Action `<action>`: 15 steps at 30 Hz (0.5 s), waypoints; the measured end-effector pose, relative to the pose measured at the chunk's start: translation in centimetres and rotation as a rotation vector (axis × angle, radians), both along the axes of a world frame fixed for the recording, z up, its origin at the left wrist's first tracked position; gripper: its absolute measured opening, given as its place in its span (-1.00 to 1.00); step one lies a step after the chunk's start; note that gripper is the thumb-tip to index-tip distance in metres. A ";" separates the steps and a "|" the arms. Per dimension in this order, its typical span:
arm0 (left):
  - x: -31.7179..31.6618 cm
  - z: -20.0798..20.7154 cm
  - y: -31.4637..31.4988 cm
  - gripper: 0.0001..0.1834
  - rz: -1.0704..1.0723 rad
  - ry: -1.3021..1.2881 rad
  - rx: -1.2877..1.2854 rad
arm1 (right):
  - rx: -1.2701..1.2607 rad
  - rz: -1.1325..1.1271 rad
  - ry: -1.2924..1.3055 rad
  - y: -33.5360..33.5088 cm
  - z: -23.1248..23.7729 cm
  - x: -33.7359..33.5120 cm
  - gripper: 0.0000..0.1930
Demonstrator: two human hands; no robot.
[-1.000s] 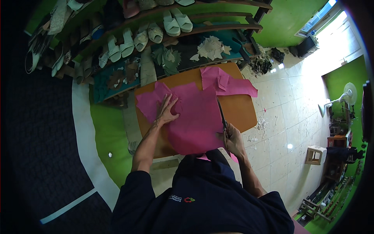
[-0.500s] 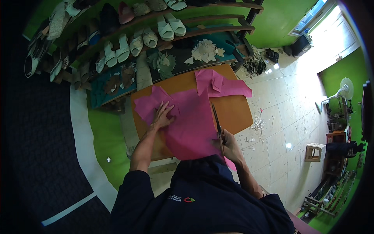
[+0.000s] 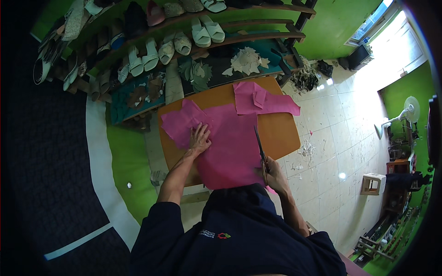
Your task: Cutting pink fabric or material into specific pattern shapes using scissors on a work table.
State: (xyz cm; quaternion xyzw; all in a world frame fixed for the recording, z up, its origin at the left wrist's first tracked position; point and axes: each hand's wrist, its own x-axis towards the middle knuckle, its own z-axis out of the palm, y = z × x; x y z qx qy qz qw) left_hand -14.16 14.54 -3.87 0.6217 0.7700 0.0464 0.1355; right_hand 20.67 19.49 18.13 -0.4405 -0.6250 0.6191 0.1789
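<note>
A large pink sheet [image 3: 230,147], which looks like leather or fabric, lies across an orange-brown table [image 3: 282,133] and reaches its near edge by my body. My left hand [image 3: 200,139] rests flat on the sheet's left part, fingers stretched out and holding nothing. At the sheet's right edge my right hand [image 3: 275,176] is wrapped round the handles of large dark scissors [image 3: 260,146], whose blades point away from me. Below that hand a bit of pink material shows, partly hidden. A separate pink piece [image 3: 278,103] with a small folded scrap on it lies at the table's far right.
Beyond the table, a shelf rack [image 3: 258,41] holds several sandals and shoes. Green scraps [image 3: 195,73] and cream scraps [image 3: 246,61] lie on its lower level. Offcuts [image 3: 307,148] litter the tiled floor to the right, where a pale stool [image 3: 373,184] and a fan [image 3: 407,110] stand.
My left hand has slid slightly right on the sheet, its fingers closer together. The scissors stay along the sheet's right edge in my right hand. The whole view has shifted a little.
</note>
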 end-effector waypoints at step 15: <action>-0.2 -0.4 0.0 -0.46 0.229 0.006 0.113 | 0.122 0.123 -0.210 -1.4 6.1 7.3 -0.60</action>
